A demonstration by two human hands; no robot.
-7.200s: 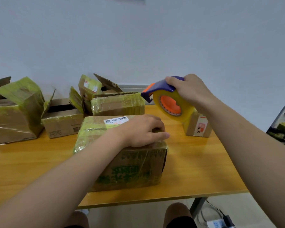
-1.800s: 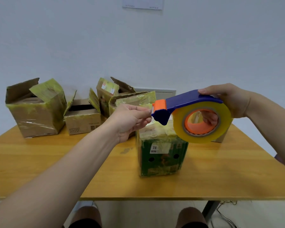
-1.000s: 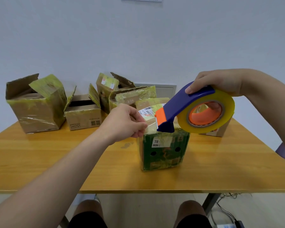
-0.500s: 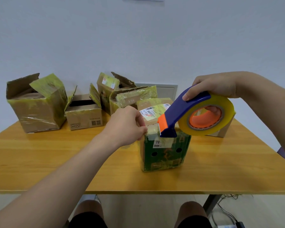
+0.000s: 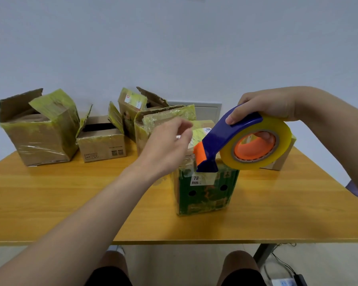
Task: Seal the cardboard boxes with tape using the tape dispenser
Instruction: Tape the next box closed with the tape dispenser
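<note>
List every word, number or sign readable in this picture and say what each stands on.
"78": white sticker on the front of the green printed cardboard box; the characters under it are too blurred.
Handling symbols and square codes on the small brown cardboard box: too small to read.
Shipping label on the green box's top and label on the tall taped cardboard box behind: blurred.

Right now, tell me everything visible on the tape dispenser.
The tape dispenser has a blue plastic frame, an orange piece near its nose and an orange hub carrying a yellowish tape roll. The right hand grips it from above, a finger inside the hub. It tilts nose-down at the top front edge of the green box.
</note>
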